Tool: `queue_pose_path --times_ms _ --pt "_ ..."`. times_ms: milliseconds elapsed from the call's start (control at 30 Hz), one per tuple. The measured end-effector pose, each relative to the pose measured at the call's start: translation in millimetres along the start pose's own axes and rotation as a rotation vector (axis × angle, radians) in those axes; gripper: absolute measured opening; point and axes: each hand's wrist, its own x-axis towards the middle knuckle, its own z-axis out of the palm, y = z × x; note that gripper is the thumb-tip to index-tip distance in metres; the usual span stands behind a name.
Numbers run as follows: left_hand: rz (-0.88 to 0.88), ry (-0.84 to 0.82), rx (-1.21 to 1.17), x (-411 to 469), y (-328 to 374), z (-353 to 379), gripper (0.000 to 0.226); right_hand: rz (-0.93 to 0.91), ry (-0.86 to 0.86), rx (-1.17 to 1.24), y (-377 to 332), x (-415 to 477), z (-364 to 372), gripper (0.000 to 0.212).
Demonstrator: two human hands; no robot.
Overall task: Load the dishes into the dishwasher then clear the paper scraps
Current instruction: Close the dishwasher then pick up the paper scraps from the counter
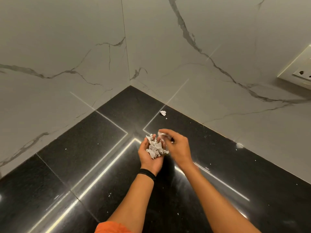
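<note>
My left hand [148, 157] is palm up over the black counter [84, 157], cupped round a pile of crumpled white paper scraps [155, 148]. My right hand [176, 147] hovers just right of it and pinches one scrap [161, 134] between its fingertips above the pile. One more crumpled scrap [162, 113] lies on the counter near the back corner, with a tiny crumb beside it. No dishes or dishwasher are in view.
Two marble-patterned walls [202, 56] meet at the corner behind the counter. A wall socket plate [297, 71] sits at the far right. Small white specks dot the counter surface.
</note>
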Motion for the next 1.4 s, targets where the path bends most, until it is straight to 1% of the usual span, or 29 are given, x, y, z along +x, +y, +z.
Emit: queue_pose_path --times_ms 67,100,133,167,233,300,333,367,400,467,500,533,567,700,767,833,867,933,967,1000,1033,1100,1133,1167,1233,1267,1300,1400 --pt "-0.036 -0.018 -0.014 -0.3 -1.8 1.4 0.033 -0.084 -0.106 -0.178 -7.6 -7.1 9.8 0.031" --pt "-0.04 -0.021 -0.019 -1.1 -1.1 1.6 0.035 -0.117 -0.146 -0.228 -8.8 -8.9 13.8 0.033" --pt "-0.038 -0.032 -0.027 -1.8 0.1 1.7 0.037 -0.131 -0.169 -0.217 -8.9 -9.2 15.2 0.036" --pt "-0.033 -0.037 -0.036 -2.6 1.6 2.4 0.038 -0.123 -0.174 -0.142 -10.3 -8.0 13.4 0.039" --pt "-0.029 -0.036 -0.069 0.0 4.8 0.2 0.039 -0.082 -0.13 0.019 -9.6 -0.7 6.4 0.041" --pt "-0.015 -0.054 -0.087 4.9 6.5 -2.9 0.04 -0.023 -0.054 0.075 -0.8 12.0 -3.2 0.034" --pt "-0.003 -0.062 -0.086 5.2 7.6 -2.8 0.04 0.005 -0.028 0.043 7.9 18.3 -7.8 0.03" --pt "0.003 -0.067 -0.084 6.4 8.8 -2.8 0.04 0.003 -0.042 -0.058 18.9 24.0 -11.6 0.028" --pt "0.001 -0.071 -0.089 6.9 9.6 -2.4 0.04 -0.027 -0.126 -0.222 30.4 28.3 -14.6 0.032" --pt "0.009 -0.051 -0.1 9.6 11.0 -3.3 0.041 -0.081 -0.44 -0.596 49.7 30.9 -17.4 0.048" --pt "0.016 -0.038 -0.099 10.0 11.4 -4.4 0.041 -0.1 -0.557 -0.732 58.2 27.0 -16.9 0.053" --pt "0.021 -0.025 -0.094 10.6 11.5 -5.8 0.042 -0.123 -0.599 -0.809 65.4 19.4 -16.9 0.054" --pt "0.025 -0.014 -0.092 11.0 11.5 -7.4 0.043 -0.147 -0.566 -0.827 70.5 8.1 -17.8 0.052" --pt "0.031 0.009 -0.114 10.2 10.8 -13.9 0.042 -0.224 -0.272 -0.725 82.7 -48.3 -27.1 0.049" --pt "0.034 0.033 -0.097 9.1 8.9 -13.7 0.042 -0.254 -0.187 -0.718 89.1 -58.8 -30.7 0.045" --pt "0.047 0.057 -0.089 7.3 5.7 -12.4 0.04 -0.206 -0.132 -0.701 84.4 -51.9 -31.4 0.032" --pt "0.051 0.068 -0.074 5.8 4.6 -10.1 0.038 -0.152 -0.072 -0.631 77.6 -46.8 -31.4 0.027" --pt "0.056 0.076 -0.06 2.7 3.5 -6.4 0.037 -0.023 0.097 -0.369 56.8 -37.2 -28.7 0.02" --pt "0.055 0.071 -0.06 1.4 2.5 -5.8 0.038 0.019 0.144 -0.243 44.2 -33.1 -27.1 0.018" --pt "0.056 0.068 -0.054 1.6 0.8 -6.8 0.039 0.041 0.149 -0.138 31.7 -28.3 -25.1 0.018" --pt "0.055 0.058 -0.044 0.4 -0.5 -8.0 0.041 0.048 0.12 -0.056 20.0 -24.4 -22.1 0.019" --pt "0.045 0.035 -0.012 -0.9 -3.0 -9.0 0.052 0.03 0.032 0.003 -1.5 -16.7 -17.0 0.021" --pt "0.029 0.027 0.0 -0.1 -3.1 -8.9 0.057 0.014 -0.011 -0.028 -8.9 -13.3 -14.3 0.02" --pt "0.007 0.009 0.01 -0.6 -3.5 -8.5 0.057 0.001 -0.055 -0.083 -13.5 -10.4 -11.1 0.019" --pt "-0.034 -0.024 0.004 -1.0 -2.7 -3.9 0.046 -0.023 -0.128 -0.195 -16.4 -5.2 -4.9 0.021" --pt "-0.045 -0.026 -0.009 0.3 -1.6 -2.2 0.043 -0.032 -0.146 -0.208 -15.2 -2.3 -2.0 0.022" --pt "-0.052 -0.025 -0.015 1.3 -0.7 -0.4 0.044 -0.033 -0.144 -0.171 -13.9 1.3 -1.3 0.022" --pt "-0.023 -0.006 -0.02 11.0 2.0 0.7 0.063 0.013 -0.123 0.056 -13.9 19.6 -4.0 0.025"
